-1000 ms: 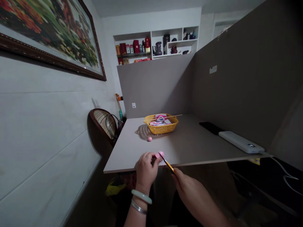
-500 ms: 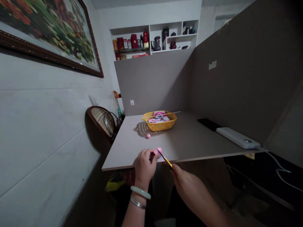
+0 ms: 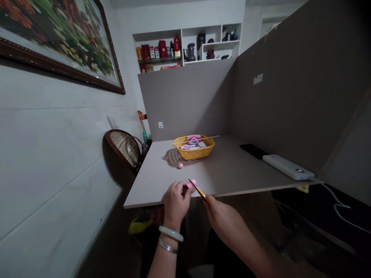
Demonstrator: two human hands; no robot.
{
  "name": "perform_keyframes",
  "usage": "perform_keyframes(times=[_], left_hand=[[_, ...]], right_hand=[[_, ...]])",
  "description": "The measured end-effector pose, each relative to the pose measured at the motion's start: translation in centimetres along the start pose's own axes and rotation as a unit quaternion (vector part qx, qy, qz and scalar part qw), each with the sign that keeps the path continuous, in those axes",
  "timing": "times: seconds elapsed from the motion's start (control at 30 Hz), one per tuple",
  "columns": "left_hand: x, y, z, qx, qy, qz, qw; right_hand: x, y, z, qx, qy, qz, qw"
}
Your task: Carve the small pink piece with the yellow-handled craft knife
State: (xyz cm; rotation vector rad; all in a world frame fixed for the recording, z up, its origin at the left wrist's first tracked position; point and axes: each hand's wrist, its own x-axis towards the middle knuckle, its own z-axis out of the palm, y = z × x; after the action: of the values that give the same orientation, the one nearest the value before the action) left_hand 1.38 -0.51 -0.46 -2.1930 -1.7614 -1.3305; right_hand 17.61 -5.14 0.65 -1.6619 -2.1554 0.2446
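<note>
At the table's front edge, my left hand [image 3: 177, 199] pinches a pink lump of modelling clay [image 3: 190, 185] between thumb and fingers. My right hand [image 3: 216, 210] is closed around the yellow handle of a slim knife [image 3: 200, 192]. Its thin dark blade lies across the pink clay, close to my left fingertips. Whether the blade has sunk into the clay is too small to tell. A small pink ball [image 3: 180, 165] rests apart on the table, in front of the basket.
A yellow basket [image 3: 197, 155] with printed packets and a thin stick across its rim stands farther back. To the right lie a white power bank [image 3: 286, 166] with a cable and a dark flat object [image 3: 252, 150]. Grey partitions [image 3: 188, 104] bound the table [image 3: 150, 177].
The knife and my right hand have shifted slightly left and up, so the blade reaches farther across the clay. My left hand keeps its pinch. The view has moved slightly.
</note>
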Motion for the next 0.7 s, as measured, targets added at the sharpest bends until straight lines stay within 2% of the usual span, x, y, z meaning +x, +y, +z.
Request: perform_keyframes(times=[0.1, 0.3, 0.5, 0.7], left_hand=[[0.1, 0.0, -0.1, 0.002, 0.004, -0.005, 1.000], [0.0, 0.3, -0.2, -0.008, -0.007, -0.005, 1.000], [0.1, 0.1, -0.1, -0.003, 0.000, -0.009, 1.000], [0.0, 0.3, -0.1, -0.008, -0.002, -0.004, 1.000]], right_hand=[[0.5, -0.4, -0.3, 0.002, -0.002, -0.002, 1.000], [-1.3, 0.2, -0.5, 0.023, -0.012, 0.015, 1.000], [0.7, -0.4, -0.2, -0.016, -0.003, 0.007, 1.000], [-1.1, 0.4, -0.1, 0.033, 0.000, 0.005, 0.999]])
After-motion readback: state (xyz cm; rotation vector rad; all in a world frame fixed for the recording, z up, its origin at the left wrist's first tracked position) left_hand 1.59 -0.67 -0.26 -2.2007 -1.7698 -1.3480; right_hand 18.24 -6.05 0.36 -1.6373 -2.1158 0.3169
